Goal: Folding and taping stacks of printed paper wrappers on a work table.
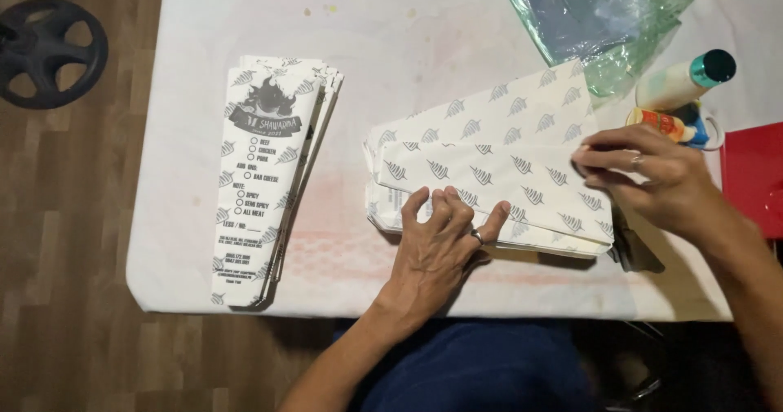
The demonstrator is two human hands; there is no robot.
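A white cloth-covered table (424, 20) fills most of the view, set on a wood-grain floor (65, 241) where a black wheel-shaped object (49, 51) lies at the upper left. On the table's left side rests a stack of finished paper sleeves (273, 175), long and narrow, printed in grey with a flame emblem and leaf marks, fanned slightly at the top. At centre right lies a pile of leaf-patterned paper sheets (489, 135), its uppermost sheet folded (497, 185) into a long band running toward the right edge. Behind the pile sits a crumpled clear plastic bag (599, 16) with a green tint; just beside it stand a white bottle with a teal cap (685, 79) and a smaller orange-labelled container (665, 123), both tilted. A red object (752, 175) occupies the right edge, and a dark tool, partly hidden, shows beneath the pile's right corner (632, 253). The left hand (440, 237), ring on one finger, lies flat with fingers spread and extended, pressing the lower edge of the folded sheet. The right hand (652, 175), also ringed, has its fingers curled and drawn together, pinching the right end of the same sheet, and hides part of that end.
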